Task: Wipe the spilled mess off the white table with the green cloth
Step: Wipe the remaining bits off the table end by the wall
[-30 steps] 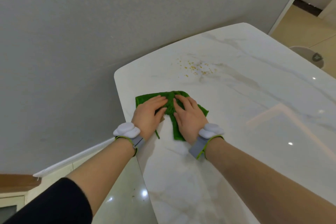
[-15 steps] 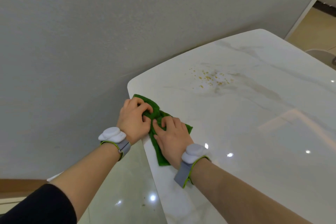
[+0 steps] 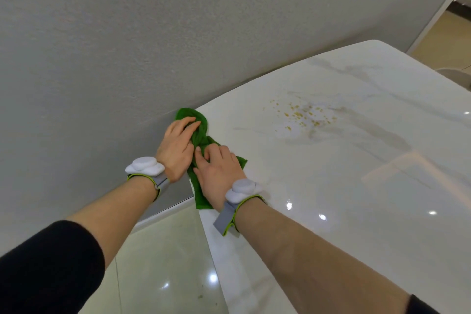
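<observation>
**Cloth bunched at the table corner, spill still untouched**

Both hands hold the soft green cloth [image 3: 201, 136]. The right hand [image 3: 219, 173] pinches its folds with curled fingers, and the left hand [image 3: 177, 148] curls over its far end. A second ago the cloth lay flatter under flat palms. Now it is gathered into a thick roll and has slid left to the corner of the glossy white marble-veined table [image 3: 331, 211], close to the grey wall [image 3: 127, 46]. The scatter of yellow-brown specks [image 3: 300, 115] lies beyond and to the right of the grip, well apart from it and unchanged. By my reading this is preparation, and the wiping has not yet begun.
</observation>
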Action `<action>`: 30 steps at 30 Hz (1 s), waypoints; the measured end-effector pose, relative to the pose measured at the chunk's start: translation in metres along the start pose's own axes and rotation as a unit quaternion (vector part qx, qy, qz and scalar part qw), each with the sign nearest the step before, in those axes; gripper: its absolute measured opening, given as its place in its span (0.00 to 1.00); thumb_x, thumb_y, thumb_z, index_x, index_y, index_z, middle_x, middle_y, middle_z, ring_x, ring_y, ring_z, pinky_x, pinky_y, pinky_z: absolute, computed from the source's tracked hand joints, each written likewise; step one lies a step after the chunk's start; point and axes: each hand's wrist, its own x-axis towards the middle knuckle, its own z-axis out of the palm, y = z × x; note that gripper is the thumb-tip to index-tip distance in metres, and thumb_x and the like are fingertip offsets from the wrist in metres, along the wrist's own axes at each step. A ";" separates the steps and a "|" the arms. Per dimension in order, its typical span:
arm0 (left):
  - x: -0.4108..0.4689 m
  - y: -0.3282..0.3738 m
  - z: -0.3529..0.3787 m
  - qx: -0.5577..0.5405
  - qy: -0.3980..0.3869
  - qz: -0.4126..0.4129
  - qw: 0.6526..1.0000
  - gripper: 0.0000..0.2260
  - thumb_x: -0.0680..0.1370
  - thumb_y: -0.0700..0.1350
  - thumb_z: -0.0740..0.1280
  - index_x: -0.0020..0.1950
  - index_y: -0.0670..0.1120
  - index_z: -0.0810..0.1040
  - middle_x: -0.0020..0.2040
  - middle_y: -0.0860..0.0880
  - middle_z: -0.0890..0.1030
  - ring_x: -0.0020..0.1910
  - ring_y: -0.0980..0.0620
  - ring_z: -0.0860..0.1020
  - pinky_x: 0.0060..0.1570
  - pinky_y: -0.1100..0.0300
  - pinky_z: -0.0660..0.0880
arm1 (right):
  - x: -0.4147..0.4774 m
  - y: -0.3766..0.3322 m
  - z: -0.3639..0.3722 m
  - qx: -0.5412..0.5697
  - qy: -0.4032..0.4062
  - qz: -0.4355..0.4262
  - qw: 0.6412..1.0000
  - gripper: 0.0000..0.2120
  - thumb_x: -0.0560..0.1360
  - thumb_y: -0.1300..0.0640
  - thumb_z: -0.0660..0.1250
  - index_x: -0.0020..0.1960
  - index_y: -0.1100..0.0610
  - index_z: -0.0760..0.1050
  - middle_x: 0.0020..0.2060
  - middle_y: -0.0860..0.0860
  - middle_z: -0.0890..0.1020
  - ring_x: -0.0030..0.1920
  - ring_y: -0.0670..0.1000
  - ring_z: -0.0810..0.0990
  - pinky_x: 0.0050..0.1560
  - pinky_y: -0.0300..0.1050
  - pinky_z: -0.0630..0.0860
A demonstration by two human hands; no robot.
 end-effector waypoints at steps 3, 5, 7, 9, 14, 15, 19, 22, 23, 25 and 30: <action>0.011 -0.008 -0.001 0.013 -0.030 0.022 0.999 0.26 0.73 0.43 0.49 0.71 0.42 0.65 0.73 0.43 0.63 0.73 0.43 0.56 0.71 0.60 0.48 | 0.008 0.005 0.000 0.020 -0.002 0.009 1.000 0.21 0.72 0.52 0.68 0.61 0.61 0.75 0.49 0.56 0.74 0.49 0.56 0.68 0.43 0.49 0.70; 0.009 -0.009 0.000 0.016 -0.049 0.023 0.998 0.26 0.74 0.45 0.48 0.72 0.43 0.63 0.74 0.45 0.61 0.75 0.45 0.53 0.72 0.59 0.47 | 0.005 0.004 0.001 0.030 -0.009 0.015 0.999 0.21 0.73 0.52 0.67 0.63 0.61 0.74 0.53 0.57 0.74 0.52 0.57 0.68 0.46 0.50 0.71; 0.003 -0.010 0.000 0.025 -0.061 0.041 0.997 0.27 0.75 0.50 0.45 0.73 0.44 0.62 0.75 0.45 0.60 0.75 0.46 0.52 0.73 0.58 0.47 | -0.003 0.002 -0.001 0.027 -0.017 0.017 0.999 0.21 0.74 0.52 0.65 0.64 0.62 0.73 0.55 0.58 0.74 0.54 0.57 0.69 0.49 0.49 0.72; 0.001 -0.008 -0.003 0.049 -0.071 0.077 0.993 0.28 0.76 0.53 0.44 0.73 0.45 0.61 0.75 0.46 0.59 0.75 0.48 0.52 0.73 0.58 0.47 | -0.010 0.005 -0.005 0.019 -0.015 0.010 1.000 0.22 0.75 0.52 0.64 0.65 0.61 0.72 0.56 0.57 0.73 0.54 0.57 0.69 0.51 0.49 0.71; 0.006 0.001 -0.003 0.063 -0.090 0.098 0.989 0.28 0.77 0.55 0.42 0.74 0.46 0.59 0.76 0.47 0.58 0.75 0.50 0.52 0.73 0.58 0.45 | -0.008 0.020 -0.010 -0.001 0.001 -0.015 1.000 0.20 0.74 0.52 0.65 0.62 0.60 0.75 0.53 0.56 0.74 0.52 0.56 0.68 0.49 0.49 0.70; 0.015 0.005 -0.001 0.061 -0.091 0.094 0.990 0.29 0.76 0.56 0.42 0.74 0.45 0.59 0.76 0.47 0.58 0.75 0.50 0.52 0.73 0.58 0.45 | -0.003 0.026 -0.010 -0.006 0.005 -0.006 1.000 0.19 0.74 0.52 0.66 0.62 0.60 0.75 0.53 0.56 0.74 0.51 0.57 0.68 0.48 0.50 0.70; 0.042 0.029 0.016 0.054 -0.088 0.047 0.994 0.29 0.77 0.57 0.45 0.73 0.45 0.60 0.76 0.47 0.58 0.75 0.48 0.52 0.74 0.56 0.47 | 0.012 0.043 -0.010 -0.041 0.010 0.053 0.998 0.14 0.72 0.53 0.67 0.54 0.59 0.78 0.50 0.56 0.74 0.47 0.57 0.68 0.43 0.48 0.66; 0.034 0.040 0.020 0.041 -0.079 0.060 0.994 0.30 0.76 0.59 0.43 0.73 0.45 0.61 0.76 0.47 0.59 0.75 0.49 0.53 0.73 0.58 0.47 | 0.001 0.036 -0.009 -0.048 0.010 0.070 0.996 0.11 0.70 0.55 0.68 0.49 0.59 0.78 0.46 0.56 0.74 0.43 0.56 0.67 0.40 0.47 0.62; 0.028 0.041 0.019 0.037 -0.085 0.079 0.993 0.30 0.76 0.59 0.43 0.73 0.46 0.61 0.76 0.48 0.59 0.75 0.50 0.52 0.73 0.59 0.46 | -0.005 0.033 -0.010 -0.045 0.012 0.062 0.997 0.10 0.71 0.56 0.67 0.49 0.59 0.78 0.46 0.55 0.73 0.42 0.56 0.67 0.39 0.47 0.61; 0.019 0.041 0.016 0.031 -0.105 0.109 0.988 0.29 0.77 0.58 0.43 0.73 0.47 0.61 0.76 0.49 0.58 0.75 0.52 0.52 0.72 0.60 0.45 | -0.016 0.033 -0.012 -0.039 0.014 0.035 0.999 0.10 0.73 0.55 0.65 0.52 0.59 0.77 0.45 0.55 0.73 0.41 0.56 0.67 0.39 0.47 0.61; 0.050 0.054 0.021 0.028 -0.135 0.105 0.985 0.27 0.78 0.55 0.42 0.74 0.46 0.59 0.76 0.49 0.57 0.75 0.51 0.50 0.72 0.61 0.43 | 0.000 0.060 -0.021 -0.037 0.020 0.022 0.999 0.11 0.74 0.55 0.66 0.53 0.60 0.76 0.44 0.54 0.72 0.41 0.56 0.68 0.38 0.49 0.64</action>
